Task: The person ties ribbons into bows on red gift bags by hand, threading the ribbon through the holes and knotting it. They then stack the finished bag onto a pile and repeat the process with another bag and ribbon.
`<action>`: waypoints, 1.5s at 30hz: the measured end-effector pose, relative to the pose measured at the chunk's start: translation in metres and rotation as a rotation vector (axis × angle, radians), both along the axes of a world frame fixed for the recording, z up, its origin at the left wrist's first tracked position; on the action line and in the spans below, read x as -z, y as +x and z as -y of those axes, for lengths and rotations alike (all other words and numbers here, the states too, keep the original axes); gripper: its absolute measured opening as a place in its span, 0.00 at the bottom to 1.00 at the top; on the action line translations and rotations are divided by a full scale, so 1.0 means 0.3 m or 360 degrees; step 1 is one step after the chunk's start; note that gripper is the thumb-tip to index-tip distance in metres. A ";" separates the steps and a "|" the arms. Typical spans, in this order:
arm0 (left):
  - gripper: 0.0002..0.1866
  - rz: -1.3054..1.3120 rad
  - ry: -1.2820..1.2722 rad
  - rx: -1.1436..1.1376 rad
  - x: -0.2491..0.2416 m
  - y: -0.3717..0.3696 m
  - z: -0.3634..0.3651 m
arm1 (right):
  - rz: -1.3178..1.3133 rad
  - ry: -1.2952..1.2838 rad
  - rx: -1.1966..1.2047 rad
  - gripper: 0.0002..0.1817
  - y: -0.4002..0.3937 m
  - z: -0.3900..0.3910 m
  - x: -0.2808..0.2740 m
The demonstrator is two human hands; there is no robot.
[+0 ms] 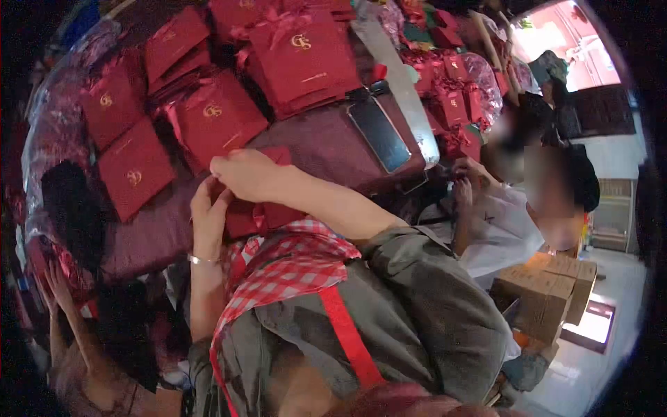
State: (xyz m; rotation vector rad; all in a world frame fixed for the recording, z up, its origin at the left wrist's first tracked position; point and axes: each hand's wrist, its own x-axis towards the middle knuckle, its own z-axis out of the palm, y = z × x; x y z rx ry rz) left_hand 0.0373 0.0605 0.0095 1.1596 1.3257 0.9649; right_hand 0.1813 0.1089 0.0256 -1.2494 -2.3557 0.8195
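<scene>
My left hand (210, 201) and my right hand (243, 175) meet at the near edge of the table, fingertips pinched close together. What they pinch is too small to make out. Just beneath and beside them lies a red bag (267, 215) with a ribbon, partly hidden by my right forearm. Beyond my hands is a red bag with a gold logo (217, 115), and a larger stack of red bags (303, 59) stands behind it. Another red bag (136, 169) lies to the left.
A phone (379, 133) lies on the purple-covered table (313, 149). A co-worker in white (497, 233) handles red bags at the right. Another person's hands (61, 288) show at lower left. Cardboard boxes (538, 299) stand at lower right.
</scene>
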 end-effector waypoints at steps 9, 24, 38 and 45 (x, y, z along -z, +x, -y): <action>0.18 0.0395 -0.0054 0.0039 0.063 -0.027 -0.016 | 0.0193 0.0776 0.0050 0.06 0.040 0.056 0.024; 0.11 -0.0795 0.0340 0.0485 -0.002 -0.095 -0.044 | -0.0380 0.0873 0.0096 0.08 0.039 0.077 0.142; 0.05 -0.1473 0.0763 0.0392 -0.083 -0.214 -0.067 | -0.0539 0.0602 -0.0019 0.10 0.067 0.076 0.204; 0.08 -0.1545 0.1073 -0.0145 -0.110 -0.199 -0.004 | -0.0530 0.0831 0.0044 0.10 0.058 0.071 0.199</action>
